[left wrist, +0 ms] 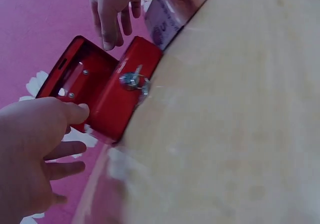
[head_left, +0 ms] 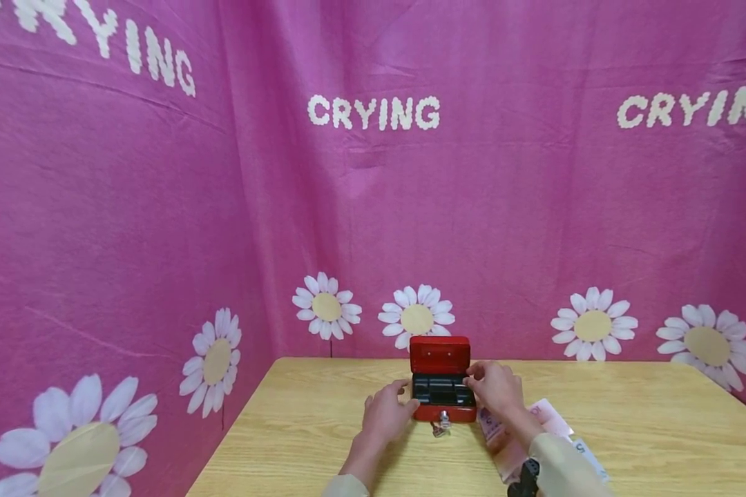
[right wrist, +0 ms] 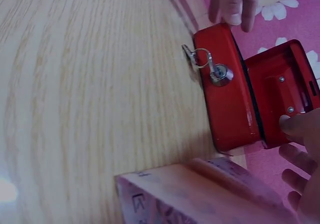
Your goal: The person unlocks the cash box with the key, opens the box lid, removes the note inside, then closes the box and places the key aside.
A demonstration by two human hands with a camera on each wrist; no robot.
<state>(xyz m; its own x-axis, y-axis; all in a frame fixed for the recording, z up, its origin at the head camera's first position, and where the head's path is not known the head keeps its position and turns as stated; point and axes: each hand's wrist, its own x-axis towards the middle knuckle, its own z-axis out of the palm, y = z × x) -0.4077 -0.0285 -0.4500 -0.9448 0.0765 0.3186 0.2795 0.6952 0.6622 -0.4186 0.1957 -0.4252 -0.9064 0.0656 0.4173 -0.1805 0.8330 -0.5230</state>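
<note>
A small red cash box (head_left: 424, 414) stands on the table with its lid (head_left: 440, 353) raised. A black tray (head_left: 432, 395) with compartments sits inside. At the box's left side, my left hand (head_left: 387, 413) has its thumb at the front corner and its other fingers spread beside the wall. My right hand (head_left: 497, 388) reaches over the right side, fingertips at the tray's edge; whether they touch it I cannot tell. In the front lock (right wrist: 221, 75) sits a key, with a ring and another key (left wrist: 145, 88) hanging from it.
Pink banknotes (head_left: 552, 417), some folded, lie to the right of the box under my right forearm. A bluish note (head_left: 587, 455) marked 5 lies beside them. Pink cloth (head_left: 497, 207) with daisies hangs behind and to the left of the wooden table (head_left: 311, 421).
</note>
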